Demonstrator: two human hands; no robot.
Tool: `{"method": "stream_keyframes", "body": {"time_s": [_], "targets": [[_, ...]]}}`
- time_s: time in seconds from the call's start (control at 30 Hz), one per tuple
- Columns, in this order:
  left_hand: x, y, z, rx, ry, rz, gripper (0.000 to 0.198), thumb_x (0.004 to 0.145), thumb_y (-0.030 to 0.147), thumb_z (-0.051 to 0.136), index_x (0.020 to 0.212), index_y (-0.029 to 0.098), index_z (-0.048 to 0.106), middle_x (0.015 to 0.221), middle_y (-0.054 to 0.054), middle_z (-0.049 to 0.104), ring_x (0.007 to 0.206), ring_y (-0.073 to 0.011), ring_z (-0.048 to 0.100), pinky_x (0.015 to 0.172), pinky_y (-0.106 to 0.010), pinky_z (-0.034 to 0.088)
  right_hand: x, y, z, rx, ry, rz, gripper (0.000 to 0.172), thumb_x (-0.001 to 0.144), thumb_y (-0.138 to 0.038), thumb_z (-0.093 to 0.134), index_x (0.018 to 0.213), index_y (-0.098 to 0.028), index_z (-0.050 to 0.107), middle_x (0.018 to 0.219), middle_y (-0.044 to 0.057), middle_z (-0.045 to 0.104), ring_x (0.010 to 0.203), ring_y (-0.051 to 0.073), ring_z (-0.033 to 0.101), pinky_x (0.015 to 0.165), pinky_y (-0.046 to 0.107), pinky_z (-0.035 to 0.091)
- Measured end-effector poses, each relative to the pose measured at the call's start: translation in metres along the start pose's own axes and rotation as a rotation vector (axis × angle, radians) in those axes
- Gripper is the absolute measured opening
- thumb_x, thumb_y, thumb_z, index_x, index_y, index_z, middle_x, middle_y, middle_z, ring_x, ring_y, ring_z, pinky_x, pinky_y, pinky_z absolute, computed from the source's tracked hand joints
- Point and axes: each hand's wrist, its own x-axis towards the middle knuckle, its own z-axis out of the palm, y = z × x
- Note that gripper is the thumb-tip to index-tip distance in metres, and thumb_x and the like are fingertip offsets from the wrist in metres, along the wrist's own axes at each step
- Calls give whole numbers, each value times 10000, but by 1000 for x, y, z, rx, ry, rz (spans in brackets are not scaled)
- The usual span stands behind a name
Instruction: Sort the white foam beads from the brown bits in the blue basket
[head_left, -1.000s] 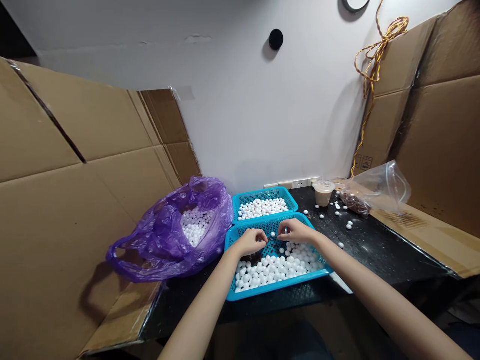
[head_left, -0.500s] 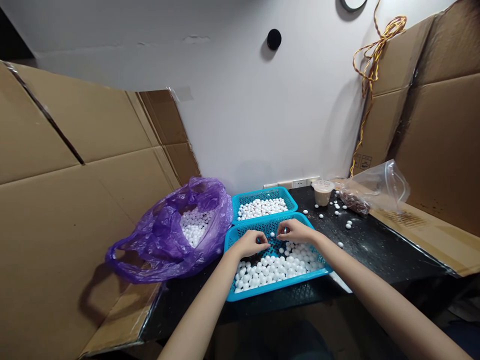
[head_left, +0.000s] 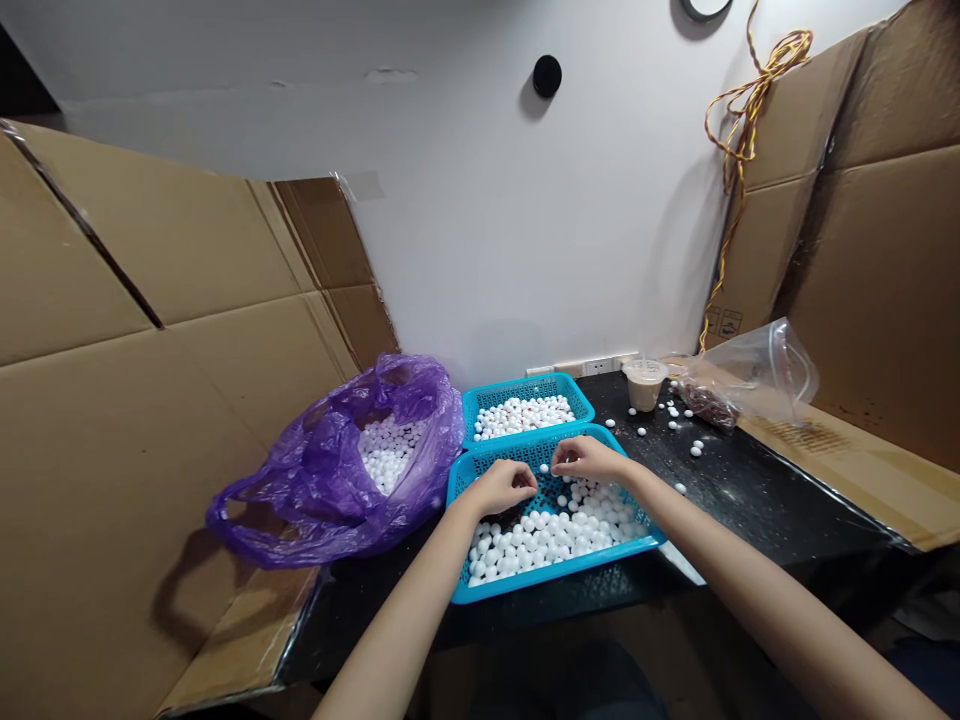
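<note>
Both hands hover over the near blue basket (head_left: 465,590), which holds several small white balls (head_left: 551,535). My left hand (head_left: 501,486) has its fingers curled in over the basket's far left part; what they hold is hidden. My right hand (head_left: 589,458) sits just beyond it with the fingertips pinched together near the basket's far rim, on something too small to name. A second blue basket (head_left: 525,390) behind holds more white balls.
A purple plastic bag (head_left: 330,470) of white balls lies to the left. A plastic cup (head_left: 643,384), a clear bag (head_left: 750,385) and loose balls (head_left: 697,450) sit on the black table to the right. Cardboard sheets (head_left: 150,400) line both sides.
My right hand has shifted slightly left and lowered its fingertips toward the basket rim. My left hand stays nearly where it was, fingers still curled.
</note>
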Motion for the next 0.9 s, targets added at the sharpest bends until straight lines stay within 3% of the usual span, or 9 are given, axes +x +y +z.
{"method": "stream_keyframes", "body": {"time_s": [0.13, 0.37, 0.6, 0.9], "targets": [[0, 7, -2, 18, 120, 85, 171, 788, 298, 534, 812, 179, 655, 841, -29, 680, 784, -165, 605, 693, -238, 439, 3, 3, 1, 197, -4, 34, 231, 703, -367, 637, 768, -146, 623, 700, 31, 633, 616, 162, 611, 539, 273, 503], [1, 13, -4, 76, 307, 181, 111, 803, 301, 577, 814, 216, 646, 817, -4, 655, 755, -159, 580, 668, -247, 419, 1, -7, -3, 438, -7, 43, 355, 631, -454, 710, 811, -159, 628, 781, 38, 655, 767, 189, 656, 697, 321, 538], [-1, 19, -5, 91, 403, 263, 59, 813, 263, 593, 808, 216, 629, 830, 9, 657, 814, -153, 581, 756, -252, 423, -1, -10, -7, 577, -24, 22, 346, 642, -416, 721, 853, -149, 663, 826, 47, 679, 848, 197, 652, 798, 345, 510], [-1, 18, -4, 103, 459, 291, 82, 815, 293, 597, 808, 216, 623, 828, 8, 660, 809, -153, 585, 784, -267, 427, 2, -3, -7, 674, -52, -3, 353, 643, -387, 729, 896, -148, 675, 862, 58, 692, 843, 188, 655, 804, 344, 506]]}}
